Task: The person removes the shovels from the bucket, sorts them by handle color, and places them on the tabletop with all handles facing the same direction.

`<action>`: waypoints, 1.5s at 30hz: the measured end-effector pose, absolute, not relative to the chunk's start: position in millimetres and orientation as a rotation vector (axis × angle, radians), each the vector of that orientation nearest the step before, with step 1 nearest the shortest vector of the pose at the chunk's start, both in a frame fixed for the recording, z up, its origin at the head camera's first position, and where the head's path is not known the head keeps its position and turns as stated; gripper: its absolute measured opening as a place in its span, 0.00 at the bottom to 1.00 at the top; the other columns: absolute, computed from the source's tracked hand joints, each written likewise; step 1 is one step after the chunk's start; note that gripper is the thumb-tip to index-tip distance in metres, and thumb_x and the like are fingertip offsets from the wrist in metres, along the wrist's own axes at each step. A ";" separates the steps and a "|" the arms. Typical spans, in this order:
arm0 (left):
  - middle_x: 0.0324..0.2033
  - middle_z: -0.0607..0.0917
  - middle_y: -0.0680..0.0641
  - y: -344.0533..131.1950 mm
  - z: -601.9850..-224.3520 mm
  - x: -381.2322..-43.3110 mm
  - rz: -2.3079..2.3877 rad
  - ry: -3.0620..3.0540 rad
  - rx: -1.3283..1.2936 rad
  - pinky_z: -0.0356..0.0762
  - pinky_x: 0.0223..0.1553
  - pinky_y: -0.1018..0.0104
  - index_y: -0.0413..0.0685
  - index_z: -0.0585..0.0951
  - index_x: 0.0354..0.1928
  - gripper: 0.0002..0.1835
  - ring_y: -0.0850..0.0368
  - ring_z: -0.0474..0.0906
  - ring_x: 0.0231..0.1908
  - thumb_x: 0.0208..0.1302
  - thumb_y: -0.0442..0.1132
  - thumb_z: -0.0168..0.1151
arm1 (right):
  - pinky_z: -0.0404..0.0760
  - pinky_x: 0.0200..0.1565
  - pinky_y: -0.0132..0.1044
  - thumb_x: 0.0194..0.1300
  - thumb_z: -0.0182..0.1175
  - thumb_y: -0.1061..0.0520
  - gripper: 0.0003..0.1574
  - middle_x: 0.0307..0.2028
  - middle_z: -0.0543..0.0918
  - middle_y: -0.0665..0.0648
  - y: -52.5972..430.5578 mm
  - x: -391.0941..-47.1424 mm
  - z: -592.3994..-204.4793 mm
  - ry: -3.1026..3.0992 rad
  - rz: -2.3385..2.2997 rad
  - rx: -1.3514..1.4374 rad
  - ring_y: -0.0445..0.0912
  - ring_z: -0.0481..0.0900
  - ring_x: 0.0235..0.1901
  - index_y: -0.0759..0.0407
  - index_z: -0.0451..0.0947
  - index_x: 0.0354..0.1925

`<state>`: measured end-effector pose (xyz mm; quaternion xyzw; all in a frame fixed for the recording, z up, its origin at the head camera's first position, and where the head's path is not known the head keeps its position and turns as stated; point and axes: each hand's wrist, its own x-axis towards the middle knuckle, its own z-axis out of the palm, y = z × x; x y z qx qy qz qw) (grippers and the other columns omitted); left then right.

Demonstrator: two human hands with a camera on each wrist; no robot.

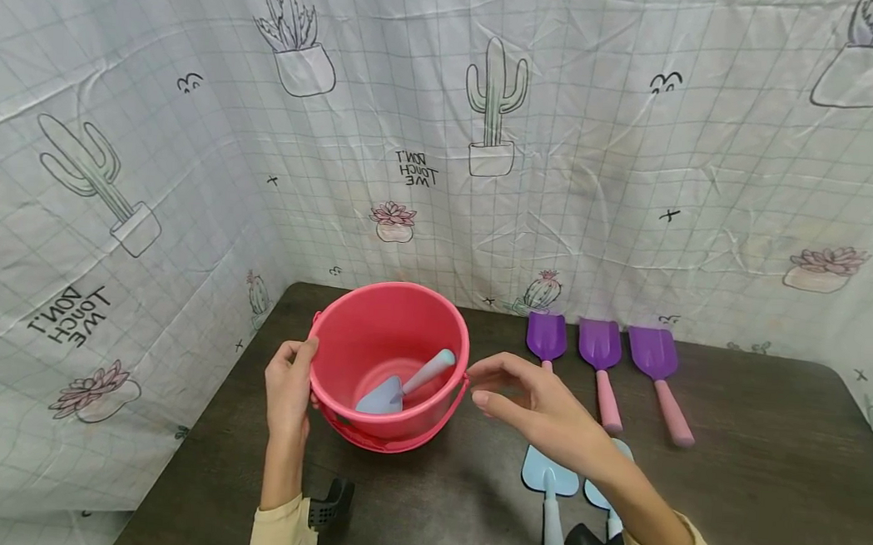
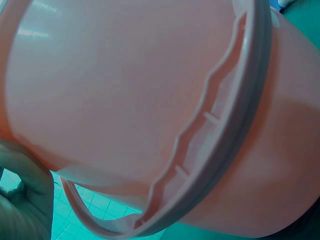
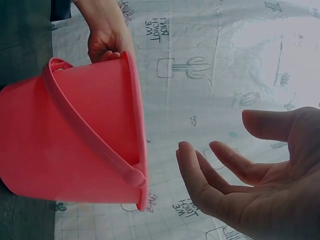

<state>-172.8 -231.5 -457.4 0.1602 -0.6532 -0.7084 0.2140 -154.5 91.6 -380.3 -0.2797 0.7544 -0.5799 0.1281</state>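
A pink-red bucket (image 1: 391, 332) is at the left part of the dark table, its handle hanging down along the front. My left hand (image 1: 290, 384) grips its left rim, thumb at the edge and fingers behind the wall. In the left wrist view the bucket wall (image 2: 115, 100) fills most of the picture, with part of the left hand (image 2: 27, 190) beside it. Inside the bucket leans a light blue toy shovel (image 1: 430, 370), blade down. My right hand (image 3: 245, 185) hovers by the right rim, fingers loosely bent, holding nothing; the right wrist view shows a gap to the bucket (image 3: 75, 150).
Three purple shovels (image 1: 600, 343) with pink handles lie in a row at the back right of the table (image 1: 770, 468). Two light blue shovels (image 1: 550, 473) lie nearer, one partly behind the right forearm. A cactus-print cloth (image 1: 599, 191) hangs behind and at the sides.
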 end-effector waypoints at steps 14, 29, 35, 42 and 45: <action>0.13 0.73 0.47 -231.8 -457.8 -172.5 -1.962 -1.819 0.454 0.67 0.11 0.76 0.34 0.74 0.39 0.14 0.66 0.67 0.07 0.76 0.41 0.58 | 0.85 0.50 0.41 0.76 0.62 0.56 0.16 0.53 0.83 0.61 77.3 -158.3 -384.6 2.175 -1.737 -0.797 0.57 0.84 0.52 0.61 0.78 0.58; 0.14 0.74 0.45 -231.8 -458.2 -172.8 -1.952 -1.821 0.447 0.67 0.11 0.76 0.32 0.74 0.40 0.15 0.65 0.67 0.07 0.76 0.41 0.58 | 0.84 0.51 0.39 0.74 0.63 0.58 0.16 0.50 0.85 0.55 61.6 -167.5 -380.8 2.265 -1.760 -0.854 0.49 0.83 0.52 0.62 0.79 0.56; 0.15 0.74 0.46 -231.3 -458.7 -173.0 -1.936 -1.831 0.450 0.67 0.12 0.76 0.35 0.74 0.39 0.14 0.66 0.67 0.08 0.76 0.42 0.59 | 0.84 0.49 0.39 0.73 0.63 0.57 0.16 0.49 0.85 0.55 58.3 -169.2 -380.7 2.300 -1.745 -0.853 0.48 0.83 0.51 0.62 0.79 0.56; 0.14 0.74 0.46 -231.5 -458.6 -172.9 -1.929 -1.836 0.455 0.67 0.12 0.76 0.35 0.74 0.39 0.13 0.65 0.67 0.08 0.76 0.41 0.58 | 0.83 0.51 0.42 0.72 0.63 0.57 0.16 0.49 0.85 0.54 52.1 -174.2 -379.6 2.362 -1.690 -0.860 0.48 0.82 0.50 0.63 0.80 0.55; 0.14 0.73 0.47 -231.2 -458.6 -173.2 -1.931 -1.832 0.457 0.67 0.12 0.76 0.36 0.74 0.38 0.13 0.66 0.67 0.08 0.76 0.41 0.58 | 0.82 0.52 0.43 0.72 0.63 0.56 0.17 0.50 0.85 0.53 49.2 -176.8 -378.8 2.386 -1.656 -0.860 0.47 0.82 0.50 0.61 0.80 0.56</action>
